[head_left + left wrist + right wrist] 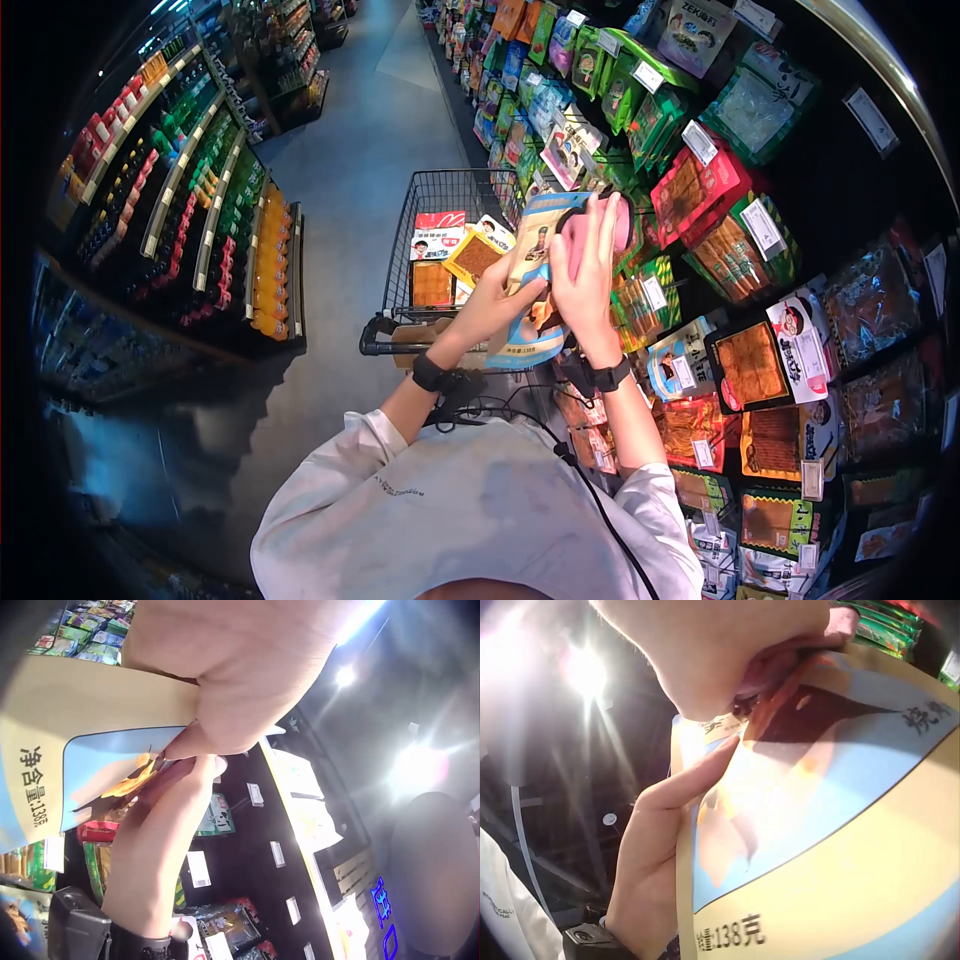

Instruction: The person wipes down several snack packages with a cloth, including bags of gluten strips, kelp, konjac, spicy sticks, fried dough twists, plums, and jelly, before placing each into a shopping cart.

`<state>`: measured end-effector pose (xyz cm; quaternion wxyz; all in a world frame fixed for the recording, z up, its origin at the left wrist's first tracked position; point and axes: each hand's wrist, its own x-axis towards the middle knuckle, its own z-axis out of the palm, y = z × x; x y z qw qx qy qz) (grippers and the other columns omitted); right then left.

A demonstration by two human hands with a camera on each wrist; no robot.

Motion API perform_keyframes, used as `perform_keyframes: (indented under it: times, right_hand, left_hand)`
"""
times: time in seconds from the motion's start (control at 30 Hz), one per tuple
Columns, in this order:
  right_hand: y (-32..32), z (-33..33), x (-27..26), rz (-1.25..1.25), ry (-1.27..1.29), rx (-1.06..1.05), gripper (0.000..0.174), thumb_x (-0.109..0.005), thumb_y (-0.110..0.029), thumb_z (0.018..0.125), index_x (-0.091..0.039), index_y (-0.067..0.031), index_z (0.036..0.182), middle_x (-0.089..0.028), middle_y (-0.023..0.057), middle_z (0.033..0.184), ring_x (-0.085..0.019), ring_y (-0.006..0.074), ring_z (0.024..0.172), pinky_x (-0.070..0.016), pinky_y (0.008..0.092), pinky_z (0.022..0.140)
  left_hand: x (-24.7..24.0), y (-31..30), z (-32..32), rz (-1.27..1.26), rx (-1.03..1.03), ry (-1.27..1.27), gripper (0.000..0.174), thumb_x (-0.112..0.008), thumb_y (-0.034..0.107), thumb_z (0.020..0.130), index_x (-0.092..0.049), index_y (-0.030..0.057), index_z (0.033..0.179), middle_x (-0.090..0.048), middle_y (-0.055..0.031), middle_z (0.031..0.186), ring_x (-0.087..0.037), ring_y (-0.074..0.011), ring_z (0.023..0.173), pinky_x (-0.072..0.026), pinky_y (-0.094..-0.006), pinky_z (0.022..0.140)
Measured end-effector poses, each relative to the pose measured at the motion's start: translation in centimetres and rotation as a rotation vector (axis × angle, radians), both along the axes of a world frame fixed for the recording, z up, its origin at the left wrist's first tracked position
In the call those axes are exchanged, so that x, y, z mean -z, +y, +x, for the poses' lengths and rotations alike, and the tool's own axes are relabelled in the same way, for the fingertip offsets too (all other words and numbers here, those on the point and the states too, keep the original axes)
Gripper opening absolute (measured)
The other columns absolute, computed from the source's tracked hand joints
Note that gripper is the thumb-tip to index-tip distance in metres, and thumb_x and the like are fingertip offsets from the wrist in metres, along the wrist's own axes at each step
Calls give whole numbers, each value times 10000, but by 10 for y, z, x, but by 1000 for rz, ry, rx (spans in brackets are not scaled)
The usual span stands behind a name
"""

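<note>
One flat snack bag [538, 245], cream and pale blue, is held up above the cart handle, with orange-brown food pictured on its front and "138克" printed near its lower edge. It leans in the head view, its top towards 1 o'clock. The left hand [495, 305] grips it at its 8 o'clock edge, thumb on the front and fingers behind. The right hand [588, 275] lies across its 3 o'clock side, fingers fairly straight and pointing towards 12, touching rather than clenched. A pink patch [573, 243] shows beside those fingers; whether it belongs to the bag I cannot tell. The right hand covers much of the front, and the bag hides part of the wire shopping cart [463, 171].

Inside the cart, towards 9 o'clock from the bag, lie a yellow-bordered pack [478, 257] and a red-and-white pack [438, 224]. A wall of hanging snack packets [752, 366] runs from 12 round to 5 o'clock, with white price tags [763, 227]. Across the grey aisle floor [365, 130], orange drink bottles [270, 265] stand at 9 o'clock.
</note>
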<state>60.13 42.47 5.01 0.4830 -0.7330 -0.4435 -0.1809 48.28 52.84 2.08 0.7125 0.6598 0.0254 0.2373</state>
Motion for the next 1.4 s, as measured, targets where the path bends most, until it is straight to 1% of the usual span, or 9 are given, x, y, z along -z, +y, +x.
perform_keyframes:
  times: [0.2, 0.43, 0.6, 0.73, 0.8, 1.07, 1.1, 1.23, 1.4]
  right_hand:
    - [-9, -38, -25, -268, -133, -444, 552, -538, -112, 945, -437, -27, 1482, -333, 223, 1591, -295, 396, 1487, -232, 496, 1208]
    - [-13, 8, 6, -112, 49, -157, 450, -434, -257, 1039, -506, 37, 1372, -321, 290, 1563, -275, 414, 1485, -219, 495, 1215]
    - [-13, -55, 1, -256, -157, -471, 581, -656, -149, 874, -490, -30, 1419, -413, 220, 1527, -351, 369, 1452, -242, 532, 1192]
    - [-10, -34, -1, -312, -285, -365, 581, -659, -169, 872, -490, 10, 1399, -416, 225, 1524, -346, 385, 1454, -267, 530, 1181]
    - [0, -12, 12, -149, -143, -180, 420, -602, -147, 909, -528, 34, 1281, -433, 269, 1473, -343, 495, 1407, -287, 518, 1166]
    - [-6, -63, -4, -242, -89, -521, 505, -688, -117, 804, -558, -49, 1286, -452, 204, 1486, -418, 393, 1386, -294, 500, 1172]
    - [-2, -41, 1, -292, -336, -536, 499, -685, -128, 821, -568, -54, 1300, -495, 190, 1450, -442, 389, 1371, -312, 499, 1160]
    - [6, -13, 21, -74, 206, -228, 363, -555, -115, 918, -562, 43, 1245, -544, 259, 1300, -500, 417, 1258, -379, 484, 1058]
    - [-3, -69, 13, -250, -273, -515, 448, -626, -83, 806, -574, 16, 1239, -531, 212, 1352, -500, 384, 1280, -394, 502, 1073]
  left_hand:
    - [26, 2, 6, -329, -38, 38, 530, -669, 98, 944, -424, 22, 1408, -553, -93, 1360, -551, -158, 1216, -480, -334, 1004]
    - [-2, -2, 8, -433, -191, -44, 349, -558, 250, 1046, -512, 17, 1302, -641, -46, 1086, -610, -92, 929, -519, -263, 802]
    - [-11, 8, 5, -488, -395, 11, 503, -356, 465, 1096, -560, 35, 1259, -631, -35, 1054, -591, -71, 865, -500, -240, 756]
    - [-22, 3, 3, -685, -259, -123, 529, -310, 502, 1094, -570, 51, 1186, -628, -42, 1022, -586, -81, 830, -497, -245, 708]
    - [-1, 20, -8, -577, 21, -137, 549, -290, 501, 1094, -556, 45, 1246, -645, -55, 1077, -631, -109, 913, -546, -286, 753]
    - [-24, 17, -11, -665, -113, -197, 613, -290, 506, 1088, -453, 10, 1409, -626, -132, 1282, -668, -209, 1070, -552, -370, 941]
    - [-17, 20, -7, -689, -113, -246, 602, -283, 499, 1091, -457, 11, 1398, -627, -141, 1261, -658, -210, 1092, -551, -365, 938]
    - [-27, 10, -12, -773, -140, -293, 588, -290, 488, 1093, -474, 0, 1366, -632, -143, 1238, -659, -209, 1055, -552, -362, 897]
    - [8, 54, -5, -924, -291, -217, 698, -227, 561, 1073, -451, -13, 1399, -609, -190, 1327, -629, -289, 1178, -528, -439, 1009]
